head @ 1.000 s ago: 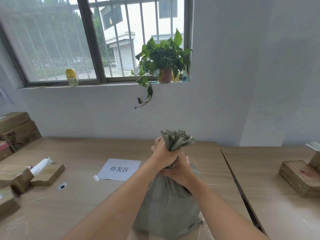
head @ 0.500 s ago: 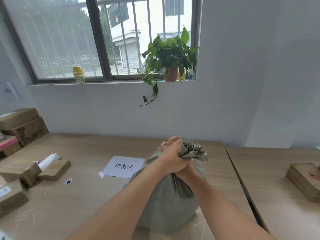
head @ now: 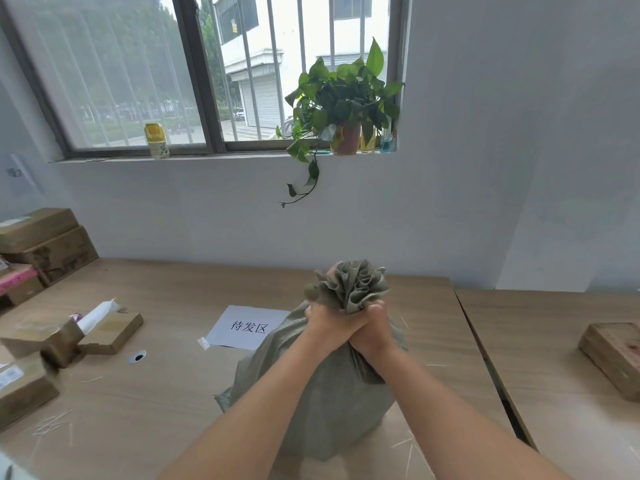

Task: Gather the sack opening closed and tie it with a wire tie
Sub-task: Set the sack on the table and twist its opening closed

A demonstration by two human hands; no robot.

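1. Grey wall and a barred window (head: 194,74) stand at the far side, behind a wooden bench (head: 166,393) that carries everything.
2. On the near middle of the bench stands the grey-green woven sack (head: 325,400), upright and full, leaning a little to the right.
3. Its opening is gathered into a ruffled bunch (head: 353,285) that sticks up above the two hands.
4. Left hand (head: 329,327) and right hand (head: 372,330) press together around the neck of the sack, just under the bunch; the fingers of both are wrapped tight on the cloth.
5. I cannot make out a wire tie on the neck.
6. Thin pale strips (head: 52,422) lie loose on the bench at the near left, and some more near the sack's base at the right.
7. A white paper sheet (head: 247,327) with printed characters lies flat just beyond the sack, to the left.
8. Cardboard boxes (head: 45,237) are piled at the far left, and a wooden block (head: 616,358) lies on the right bench.
9. A potted plant (head: 346,105) and a yellow bottle (head: 156,140) stand on the window sill.
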